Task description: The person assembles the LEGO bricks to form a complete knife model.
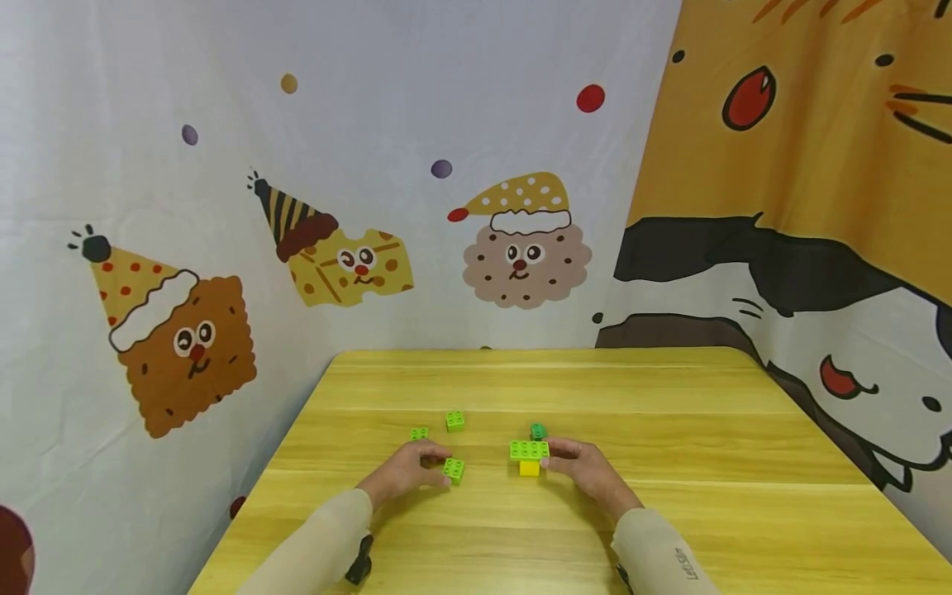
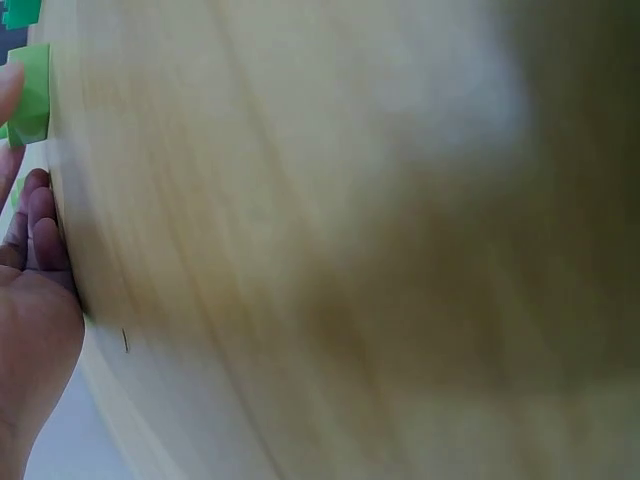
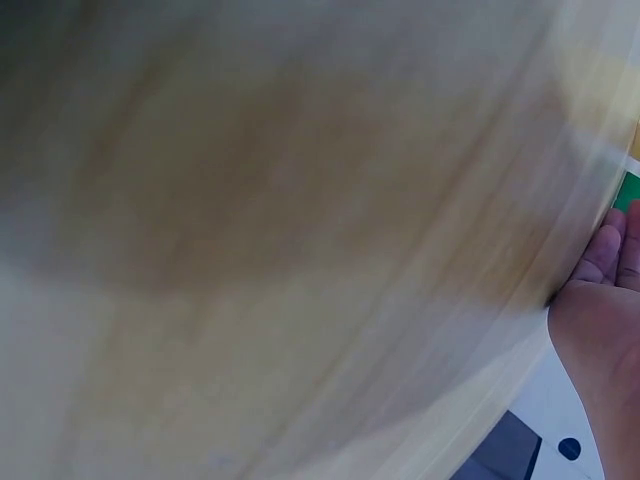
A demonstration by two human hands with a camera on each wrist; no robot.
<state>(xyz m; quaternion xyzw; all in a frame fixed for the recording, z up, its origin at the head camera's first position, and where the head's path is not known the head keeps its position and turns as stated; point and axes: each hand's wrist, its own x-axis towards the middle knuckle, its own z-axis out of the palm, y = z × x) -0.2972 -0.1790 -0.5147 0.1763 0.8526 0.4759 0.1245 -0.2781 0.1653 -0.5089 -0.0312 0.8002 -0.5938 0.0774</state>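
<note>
In the head view my left hand [image 1: 407, 473] pinches a lime-green square toy brick [image 1: 454, 469] between thumb and fingers, low over the table. The left wrist view shows that lime-green brick [image 2: 34, 95] at its left edge, by the fingertips. My right hand [image 1: 587, 469] grips the right end of a longer lime-green brick [image 1: 528, 449], which sits on top of a yellow brick [image 1: 529, 468]. Just behind this stack, near the right fingers, is a dark green brick [image 1: 538, 430]. Only part of the right hand [image 3: 605, 300] shows in its wrist view.
Two more lime-green square bricks stand beyond my left hand: one brick [image 1: 455, 421] farther back, another brick [image 1: 420, 434] partly behind the fingers. The wood-grain table [image 1: 535, 380] ends at a patterned cloth backdrop [image 1: 416, 99].
</note>
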